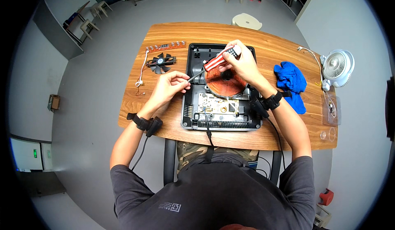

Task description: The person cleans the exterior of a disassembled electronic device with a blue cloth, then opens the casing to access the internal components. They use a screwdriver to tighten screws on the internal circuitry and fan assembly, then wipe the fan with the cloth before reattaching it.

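Observation:
My right hand (242, 65) is wrapped round the red-and-white striped handle of a screwdriver (214, 63), held tilted above an opened induction cooker. Its thin grey shaft slants down to the left. At the tip, my left hand (169, 86) pinches the shaft's end between thumb and fingers; whether a small screw is there too is too small to tell. Below lies the cooker's black housing (190, 102), with a round copper coil (226, 84) in the middle. A pale circuit board (218, 103) sits in its near part. The coil's far right side is partly hidden by my right hand.
On the wooden table (160, 125), left of the housing, lie a black fan (161, 63) and an orange strip board (166, 46) with a white cable. To the right are a blue cloth (290, 80), a white desk fan (338, 64) and a small clear tray (330, 108).

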{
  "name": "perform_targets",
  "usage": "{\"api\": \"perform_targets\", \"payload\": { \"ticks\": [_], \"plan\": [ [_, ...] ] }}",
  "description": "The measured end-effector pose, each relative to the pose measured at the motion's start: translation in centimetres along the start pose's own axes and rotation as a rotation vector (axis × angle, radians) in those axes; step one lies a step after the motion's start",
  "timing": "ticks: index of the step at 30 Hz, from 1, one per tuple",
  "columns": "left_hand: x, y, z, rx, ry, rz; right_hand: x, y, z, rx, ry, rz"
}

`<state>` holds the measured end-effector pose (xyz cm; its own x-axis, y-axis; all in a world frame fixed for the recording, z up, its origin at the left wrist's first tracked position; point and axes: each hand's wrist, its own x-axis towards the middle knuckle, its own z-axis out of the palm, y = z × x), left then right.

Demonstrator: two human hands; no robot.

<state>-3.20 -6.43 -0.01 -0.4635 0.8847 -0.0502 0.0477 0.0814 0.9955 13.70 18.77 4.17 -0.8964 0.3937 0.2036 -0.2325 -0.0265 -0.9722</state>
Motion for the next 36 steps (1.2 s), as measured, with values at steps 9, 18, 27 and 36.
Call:
{"api": "perform_targets", "payload": {
  "ticks": [9, 18, 27, 36],
  "plan": [
    [-0.4, 0.5, 1.0, 0.253, -0.050, 0.165, -0.2, -0.7, -0.7, 0.019, -0.025, 0.050],
    [-0.8, 1.2, 0.4, 0.931, -0.312, 0.381, -1.0, -2.1, -1.9, -0.073, -0.024, 0.060],
    [-1.6, 0.4, 2.3, 0.977, -0.366, 0.367, -1.5, -2.4, -2.2, -0.215, -0.131, 0.043],
    [-1.8, -0.3, 3.1, 0.931, -0.304, 0.274, -1.9, -3.6, -0.5, -0.249, -0.193, 0.041]
  ]
}}
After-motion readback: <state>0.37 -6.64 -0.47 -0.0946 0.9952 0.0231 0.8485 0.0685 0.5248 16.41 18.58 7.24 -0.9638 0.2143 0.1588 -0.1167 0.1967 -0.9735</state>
